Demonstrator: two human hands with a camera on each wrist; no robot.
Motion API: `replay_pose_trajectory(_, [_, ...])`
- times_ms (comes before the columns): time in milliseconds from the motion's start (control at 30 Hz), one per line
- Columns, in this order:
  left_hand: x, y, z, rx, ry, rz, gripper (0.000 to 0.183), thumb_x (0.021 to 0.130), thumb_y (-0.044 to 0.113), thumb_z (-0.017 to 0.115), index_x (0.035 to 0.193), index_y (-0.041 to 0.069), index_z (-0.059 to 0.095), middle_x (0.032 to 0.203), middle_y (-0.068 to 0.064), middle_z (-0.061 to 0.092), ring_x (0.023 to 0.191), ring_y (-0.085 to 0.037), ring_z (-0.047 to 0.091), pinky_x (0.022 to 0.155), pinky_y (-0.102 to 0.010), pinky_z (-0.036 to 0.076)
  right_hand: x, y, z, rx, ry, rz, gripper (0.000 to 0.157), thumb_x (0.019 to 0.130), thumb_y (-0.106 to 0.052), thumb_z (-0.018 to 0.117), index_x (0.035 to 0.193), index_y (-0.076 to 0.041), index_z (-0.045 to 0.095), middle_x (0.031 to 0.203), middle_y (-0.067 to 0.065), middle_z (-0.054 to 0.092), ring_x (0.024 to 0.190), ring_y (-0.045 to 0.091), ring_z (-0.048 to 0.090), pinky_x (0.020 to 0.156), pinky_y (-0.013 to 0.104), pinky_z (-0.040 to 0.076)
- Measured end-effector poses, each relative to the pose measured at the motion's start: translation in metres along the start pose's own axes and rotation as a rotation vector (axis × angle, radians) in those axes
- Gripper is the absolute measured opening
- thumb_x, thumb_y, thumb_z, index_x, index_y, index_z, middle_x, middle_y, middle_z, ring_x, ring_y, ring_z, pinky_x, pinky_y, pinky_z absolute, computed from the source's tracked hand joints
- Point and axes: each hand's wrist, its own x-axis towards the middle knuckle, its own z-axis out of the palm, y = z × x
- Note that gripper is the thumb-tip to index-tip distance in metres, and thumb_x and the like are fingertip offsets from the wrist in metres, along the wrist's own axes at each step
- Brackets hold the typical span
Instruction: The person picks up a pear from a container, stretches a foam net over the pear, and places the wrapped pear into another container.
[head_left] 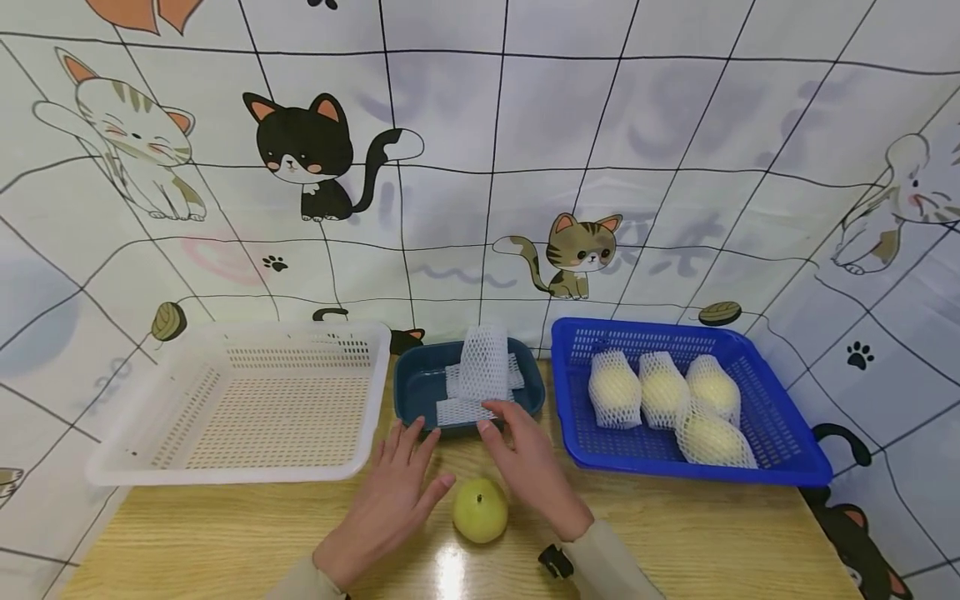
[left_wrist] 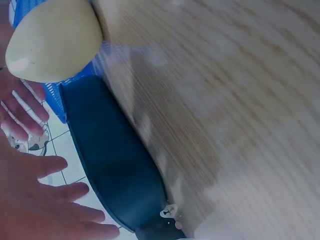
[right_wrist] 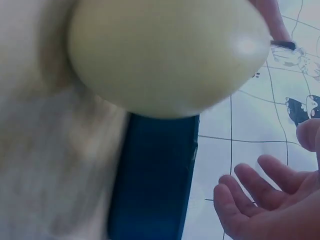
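Note:
A yellow-green pear (head_left: 480, 515) with a dark stem stands on the table between my two hands. To its left is my left hand (head_left: 393, 492), fingers spread, fingertips at the front of the dark teal tray (head_left: 414, 392). My right hand (head_left: 531, 471) reaches over from the right, its fingers loosely bent. The index fingertip overlaps the tray's front edge, close by the white foam net sleeves (head_left: 484, 362) inside. One sleeve lies on top of the others. Both wrist views show the pear (left_wrist: 55, 42) large and near, with neither hand's fingers (right_wrist: 270, 192) around it.
A white plastic basket (head_left: 367, 417) stands at the left, its slotted bottom showing. On the right, a blue basket (head_left: 600, 458) holds several pears (head_left: 615, 387) in foam net sleeves. Behind everything hangs a cat-printed cloth (head_left: 450, 200). Wood-grain tabletop (head_left: 675, 533) runs along the front.

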Motion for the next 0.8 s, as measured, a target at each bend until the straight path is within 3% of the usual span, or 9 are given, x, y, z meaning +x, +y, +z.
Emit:
replay_pose_trajectory(233, [-0.001,-0.005,0.004,0.039,-0.030,-0.038,0.065,0.105,0.048,0.055,0.154,0.005,0.048,0.163,-0.025,0.032,0.151,-0.050,0.022,0.112,-0.073,0.029,0.030,-0.001,0.009,-0.131,0.057,-0.033,0.052,0.107,-0.041,0.056,0.146,-0.007,0.054,0.148,0.010,0.054,0.135,0.029,0.053,0.107,0.053,0.046])
replay_pose_trajectory(367, [-0.001,-0.007,0.005,0.054,-0.034,-0.033,0.068,0.104,0.051,0.054,0.154,0.005,0.048,0.163,-0.024,0.032,0.151,-0.048,0.025,0.111,-0.073,0.030,0.046,0.003,0.014,-0.177,0.090,-0.029,0.053,0.106,-0.035,0.060,0.147,-0.003,0.050,0.149,0.016,0.052,0.138,0.034,0.049,0.109,0.055,0.044])
replay_pose_trajectory(533, [0.000,-0.008,0.005,0.053,-0.046,-0.037,0.074,0.104,0.056,0.052,0.155,0.004,0.045,0.164,-0.022,0.032,0.151,-0.046,0.025,0.112,-0.073,0.029,0.063,0.009,0.017,-0.206,0.128,0.011,0.064,0.103,-0.032,0.065,0.151,0.003,0.042,0.151,0.026,0.046,0.139,0.043,0.046,0.110,0.060,0.042])
replay_pose_trajectory(800, [0.000,-0.008,0.004,0.073,-0.045,-0.036,0.077,0.104,0.056,0.053,0.156,0.001,0.043,0.164,-0.022,0.033,0.152,-0.045,0.025,0.112,-0.072,0.029,0.085,0.018,0.026,-0.297,0.156,0.092,0.072,0.100,-0.029,0.068,0.151,0.011,0.036,0.150,0.034,0.041,0.126,0.050,0.054,0.104,0.060,0.046])
